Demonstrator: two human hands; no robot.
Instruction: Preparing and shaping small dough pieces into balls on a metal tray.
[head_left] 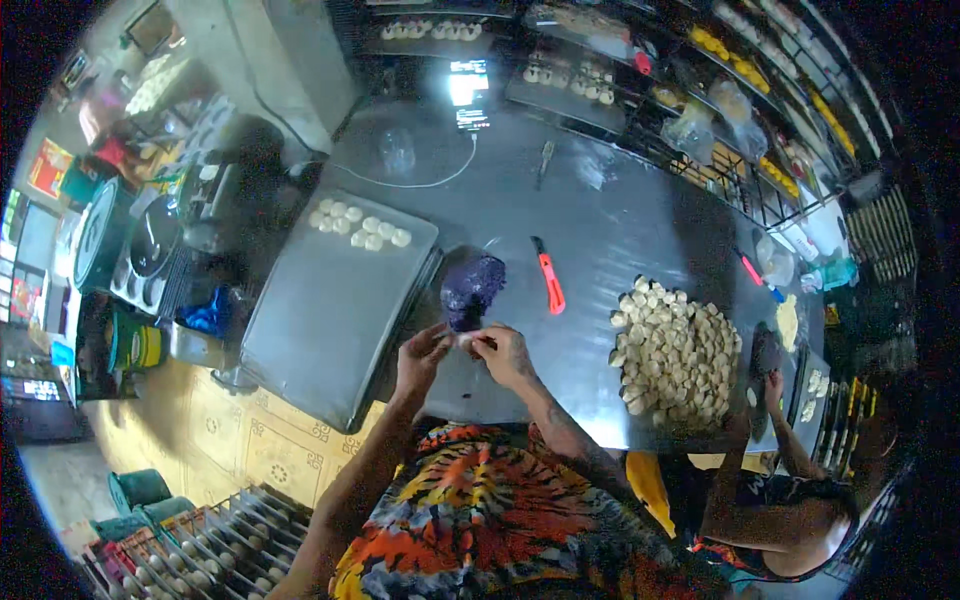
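My left hand point(423, 355) and my right hand point(500, 354) meet just below a mound of purple paste point(472, 285) on the steel table, fingers pinched on a small pale piece of dough point(459, 340) between them. To the left, a metal tray point(310, 330) holds rows of white dough rounds point(359, 224). A red-handled cutter point(552, 285) lies to the right of the paste, and a large heap of dough pieces point(672, 355) sits farther right.
A co-worker point(780, 500) works at the right end beside dough strips. A lit phone point(468, 95) with a cable lies at the back. Shelves of trays point(570, 80) stand behind. Pots and bins point(150, 260) crowd the left, and a rack point(200, 550) stands lower left.
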